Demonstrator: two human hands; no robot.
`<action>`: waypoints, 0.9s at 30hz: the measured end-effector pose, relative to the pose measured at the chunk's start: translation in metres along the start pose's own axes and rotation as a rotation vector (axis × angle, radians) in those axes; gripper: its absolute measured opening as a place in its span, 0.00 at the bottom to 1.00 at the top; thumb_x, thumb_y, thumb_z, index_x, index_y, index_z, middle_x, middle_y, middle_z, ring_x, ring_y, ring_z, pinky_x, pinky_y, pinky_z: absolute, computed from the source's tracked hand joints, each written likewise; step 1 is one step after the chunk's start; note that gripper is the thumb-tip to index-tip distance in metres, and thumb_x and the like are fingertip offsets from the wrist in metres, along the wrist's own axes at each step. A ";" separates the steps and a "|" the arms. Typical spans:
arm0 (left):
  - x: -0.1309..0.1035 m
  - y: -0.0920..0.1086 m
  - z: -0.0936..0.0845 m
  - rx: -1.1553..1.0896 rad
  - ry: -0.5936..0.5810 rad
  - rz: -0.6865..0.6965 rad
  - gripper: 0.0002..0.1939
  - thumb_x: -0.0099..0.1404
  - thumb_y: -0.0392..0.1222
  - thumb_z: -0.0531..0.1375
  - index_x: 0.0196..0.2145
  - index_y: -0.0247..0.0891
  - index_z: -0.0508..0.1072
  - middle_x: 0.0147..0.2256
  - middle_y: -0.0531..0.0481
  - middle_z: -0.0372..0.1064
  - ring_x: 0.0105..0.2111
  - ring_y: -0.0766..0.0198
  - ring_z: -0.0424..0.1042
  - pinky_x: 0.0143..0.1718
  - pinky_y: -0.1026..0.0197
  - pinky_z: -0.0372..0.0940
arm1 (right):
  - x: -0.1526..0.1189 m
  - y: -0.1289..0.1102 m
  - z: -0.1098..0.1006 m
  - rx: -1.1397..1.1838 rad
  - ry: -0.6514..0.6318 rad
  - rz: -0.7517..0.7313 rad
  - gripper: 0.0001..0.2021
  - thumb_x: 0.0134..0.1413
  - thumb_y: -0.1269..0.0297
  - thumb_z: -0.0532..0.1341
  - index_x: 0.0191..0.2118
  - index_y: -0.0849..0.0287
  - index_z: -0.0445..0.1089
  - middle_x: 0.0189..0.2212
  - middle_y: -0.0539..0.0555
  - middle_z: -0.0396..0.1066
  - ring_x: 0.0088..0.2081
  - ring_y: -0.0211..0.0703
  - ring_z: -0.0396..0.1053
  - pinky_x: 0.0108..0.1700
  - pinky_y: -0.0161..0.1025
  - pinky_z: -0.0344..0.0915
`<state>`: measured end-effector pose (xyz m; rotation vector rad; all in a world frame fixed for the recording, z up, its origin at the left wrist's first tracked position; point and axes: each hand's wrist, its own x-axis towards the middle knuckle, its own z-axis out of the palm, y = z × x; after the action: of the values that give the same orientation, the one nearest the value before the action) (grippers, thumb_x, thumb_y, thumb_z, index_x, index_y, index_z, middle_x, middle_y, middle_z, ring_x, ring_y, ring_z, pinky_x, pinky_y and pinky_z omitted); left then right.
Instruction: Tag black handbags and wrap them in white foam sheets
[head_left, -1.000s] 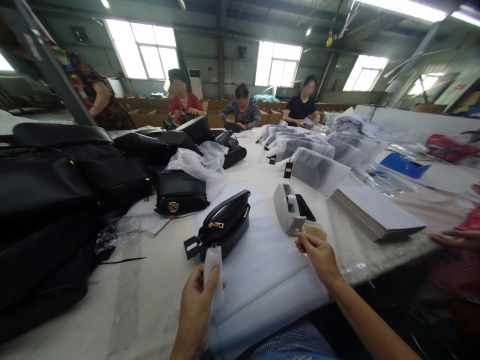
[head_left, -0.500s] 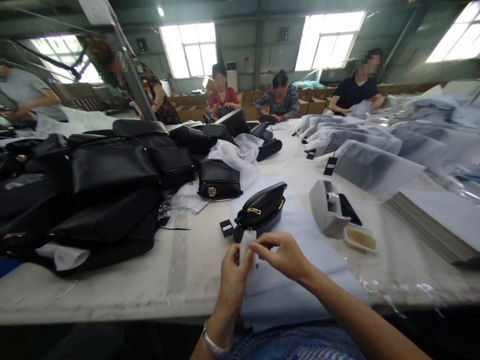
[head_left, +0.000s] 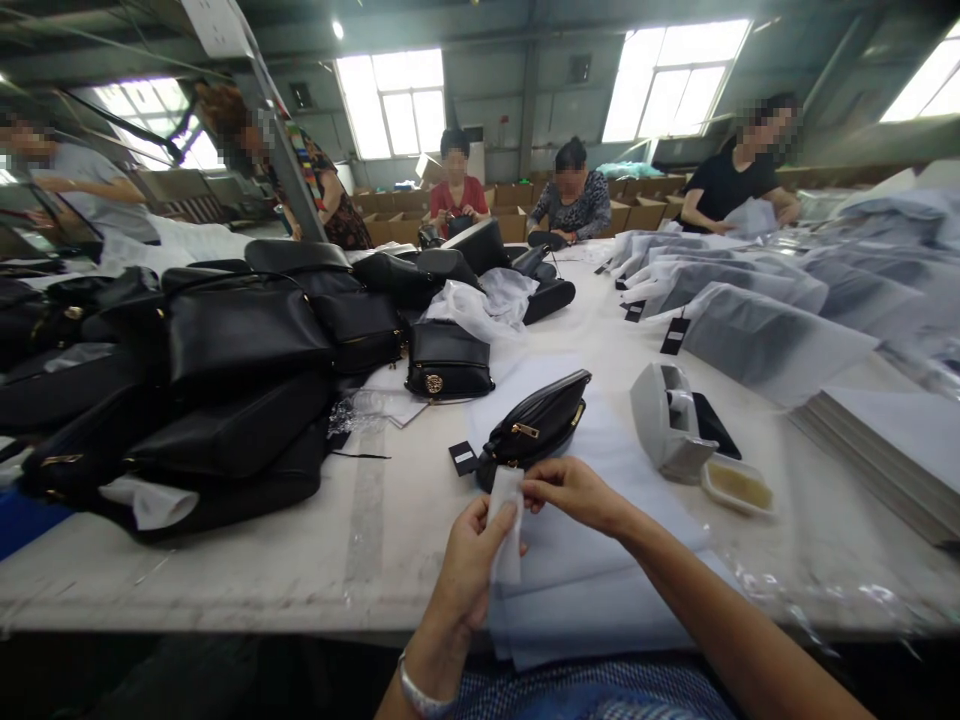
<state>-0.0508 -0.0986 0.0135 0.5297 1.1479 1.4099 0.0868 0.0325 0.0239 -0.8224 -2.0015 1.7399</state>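
Observation:
A narrow white strip (head_left: 508,490), paper or thin plastic, stands upright between my hands. My left hand (head_left: 474,550) pinches it between thumb and fingers. From the other side my right hand (head_left: 574,495) has its thumb and fingers pressed together at the strip's right edge. Directly beyond lies a small black handbag (head_left: 534,420) with a gold zip pull, its near end partly behind the strip. A black hang tag (head_left: 463,458) lies at the bag's left. White sheets (head_left: 600,570) are spread under the bag and hands.
Black bags (head_left: 247,330) are heaped at left. A bag with a gold emblem (head_left: 450,362) stands ahead. A tape dispenser (head_left: 664,420), a yellow sponge dish (head_left: 739,488) and stacked boards (head_left: 885,450) lie right. Bagged items (head_left: 772,330) line the far right. Several people work across the table.
My right thumb and fingers have shifted from the strip's front to its right edge. More of the strip now shows below my left thumb. The whole view has shifted slightly.

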 end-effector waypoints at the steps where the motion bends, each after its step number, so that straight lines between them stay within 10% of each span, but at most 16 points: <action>1: 0.000 0.001 -0.001 -0.015 -0.006 -0.019 0.19 0.58 0.53 0.67 0.38 0.34 0.73 0.29 0.53 0.65 0.27 0.69 0.64 0.29 0.66 0.68 | 0.000 0.002 -0.001 0.015 -0.038 -0.029 0.17 0.53 0.49 0.65 0.33 0.61 0.77 0.28 0.53 0.76 0.30 0.41 0.72 0.35 0.36 0.69; 12: 0.002 0.002 0.003 0.084 0.025 -0.012 0.21 0.55 0.55 0.68 0.37 0.35 0.73 0.29 0.52 0.67 0.26 0.67 0.66 0.28 0.64 0.67 | -0.001 -0.001 0.024 -0.193 0.137 -0.063 0.11 0.55 0.67 0.57 0.26 0.60 0.75 0.24 0.49 0.74 0.29 0.43 0.72 0.30 0.35 0.65; 27: 0.002 -0.011 0.009 0.414 0.178 0.299 0.17 0.63 0.55 0.62 0.33 0.36 0.72 0.29 0.51 0.70 0.31 0.63 0.68 0.31 0.64 0.61 | -0.009 -0.011 0.057 -0.250 0.421 0.029 0.17 0.58 0.49 0.60 0.32 0.60 0.72 0.27 0.53 0.73 0.30 0.45 0.70 0.31 0.36 0.64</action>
<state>-0.0386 -0.0951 0.0073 0.9117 1.5689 1.4982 0.0563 -0.0178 0.0253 -1.1895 -1.9370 1.2126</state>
